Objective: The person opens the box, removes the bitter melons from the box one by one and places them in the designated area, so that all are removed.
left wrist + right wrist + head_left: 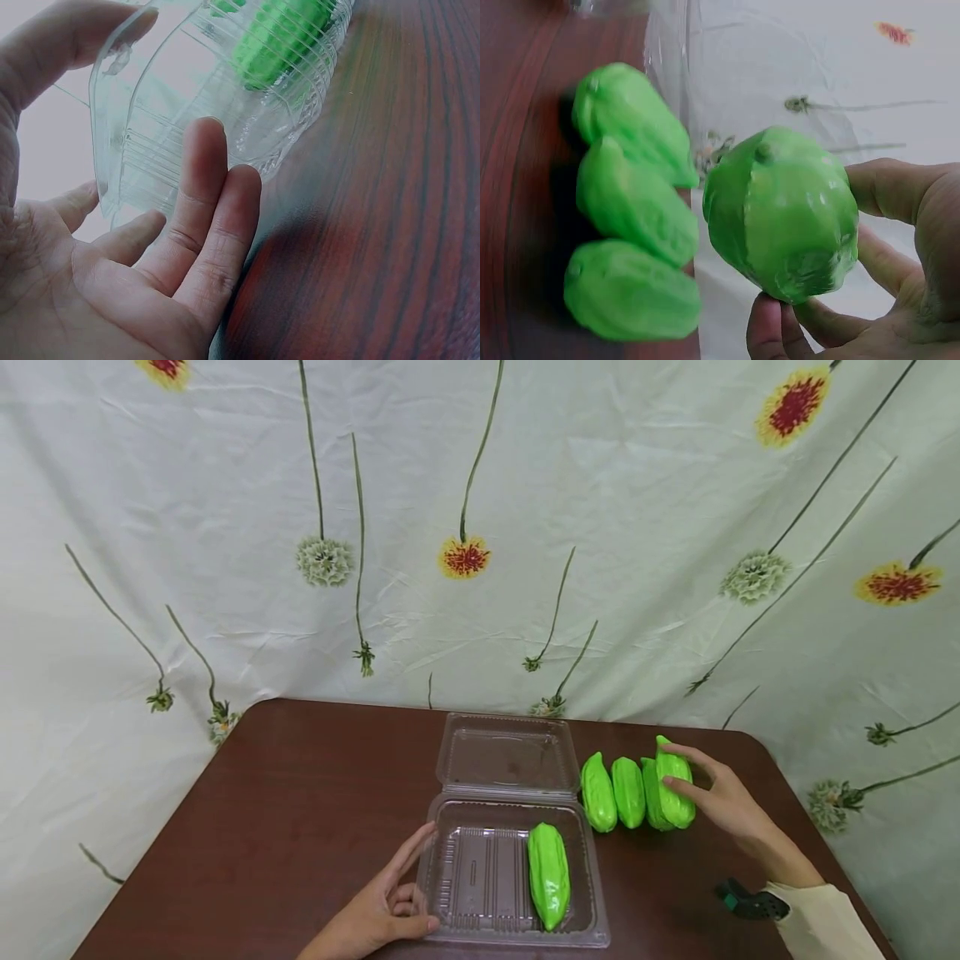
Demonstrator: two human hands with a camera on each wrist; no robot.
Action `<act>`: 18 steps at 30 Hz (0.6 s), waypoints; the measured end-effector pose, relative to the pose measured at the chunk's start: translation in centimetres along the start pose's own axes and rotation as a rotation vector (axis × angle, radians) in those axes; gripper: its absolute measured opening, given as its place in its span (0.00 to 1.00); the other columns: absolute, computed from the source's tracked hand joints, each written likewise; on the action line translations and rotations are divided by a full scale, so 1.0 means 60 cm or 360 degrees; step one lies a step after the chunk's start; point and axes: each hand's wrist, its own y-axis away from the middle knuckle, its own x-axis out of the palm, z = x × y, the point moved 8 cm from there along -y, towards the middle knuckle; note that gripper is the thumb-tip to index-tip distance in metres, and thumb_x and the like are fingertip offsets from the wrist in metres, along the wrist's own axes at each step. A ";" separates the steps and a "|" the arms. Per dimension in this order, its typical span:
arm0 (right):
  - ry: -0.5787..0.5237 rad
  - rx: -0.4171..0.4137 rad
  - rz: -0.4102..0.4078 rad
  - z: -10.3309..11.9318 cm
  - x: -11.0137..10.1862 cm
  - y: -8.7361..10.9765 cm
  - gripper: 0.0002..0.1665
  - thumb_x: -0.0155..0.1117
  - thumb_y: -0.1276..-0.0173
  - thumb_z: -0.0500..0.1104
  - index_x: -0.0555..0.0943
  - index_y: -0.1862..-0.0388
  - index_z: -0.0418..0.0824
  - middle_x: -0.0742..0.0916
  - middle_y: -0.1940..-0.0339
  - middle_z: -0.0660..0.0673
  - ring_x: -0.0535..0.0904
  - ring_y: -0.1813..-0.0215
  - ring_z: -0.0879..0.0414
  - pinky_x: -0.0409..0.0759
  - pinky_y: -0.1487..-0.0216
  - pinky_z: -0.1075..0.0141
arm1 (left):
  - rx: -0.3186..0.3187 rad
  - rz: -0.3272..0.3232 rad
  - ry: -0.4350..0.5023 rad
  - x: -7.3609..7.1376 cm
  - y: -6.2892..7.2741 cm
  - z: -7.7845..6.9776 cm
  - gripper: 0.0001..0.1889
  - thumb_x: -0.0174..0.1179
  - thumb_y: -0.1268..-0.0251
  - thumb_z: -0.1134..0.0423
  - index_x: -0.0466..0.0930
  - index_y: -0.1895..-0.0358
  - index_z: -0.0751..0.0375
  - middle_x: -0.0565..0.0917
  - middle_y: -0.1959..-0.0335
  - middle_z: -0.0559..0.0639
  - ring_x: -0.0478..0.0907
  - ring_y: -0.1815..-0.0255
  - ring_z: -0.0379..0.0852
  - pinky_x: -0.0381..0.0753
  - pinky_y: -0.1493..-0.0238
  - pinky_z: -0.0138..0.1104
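In the head view my right hand [723,797] holds a bright green bitter melon [677,789] between thumb and fingers, raised above the others in the right wrist view. Three more bitter melons [634,124] lie side by side on the table; the rightmost is partly hidden behind the held one in the head view. My left hand [382,902] grips the left edge of a clear plastic container [517,937], thumb at the front corner, other fingers along the side wall. Inside the container, toward its right side, lies one bitter melon [550,877].
The container's clear hinged lid [513,756] lies folded back behind it, close to the leftmost loose bitter melon. Everything stands on a dark brown wooden table [300,810]. A white curtain [420,468] printed with flowers hangs behind the table's far edge.
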 end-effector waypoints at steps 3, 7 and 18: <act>0.0008 0.0039 -0.0020 -0.017 -0.009 0.002 0.36 0.58 0.23 0.53 0.63 0.22 0.45 0.66 0.22 0.37 0.70 0.33 0.44 0.77 0.49 0.64 | -0.0004 -0.0008 -0.0012 -0.001 0.000 -0.001 0.56 0.62 0.36 0.77 0.29 0.18 0.46 0.27 0.19 0.64 0.74 0.66 0.32 0.77 0.62 0.23; 0.0008 0.0097 -0.0043 -0.036 -0.016 0.004 0.37 0.58 0.23 0.53 0.62 0.21 0.44 0.67 0.24 0.35 0.73 0.41 0.52 0.77 0.55 0.63 | -0.0008 -0.0003 -0.0011 -0.001 0.000 -0.001 0.56 0.62 0.36 0.77 0.30 0.18 0.46 0.27 0.19 0.64 0.74 0.66 0.32 0.78 0.62 0.24; -0.0028 0.0147 -0.0046 -0.071 -0.028 0.002 0.38 0.59 0.23 0.49 0.60 0.20 0.42 0.60 0.21 0.30 0.61 0.27 0.32 0.74 0.44 0.47 | 0.0013 0.0017 0.0010 -0.001 -0.001 0.001 0.56 0.62 0.36 0.77 0.28 0.18 0.48 0.25 0.19 0.65 0.75 0.65 0.32 0.79 0.60 0.25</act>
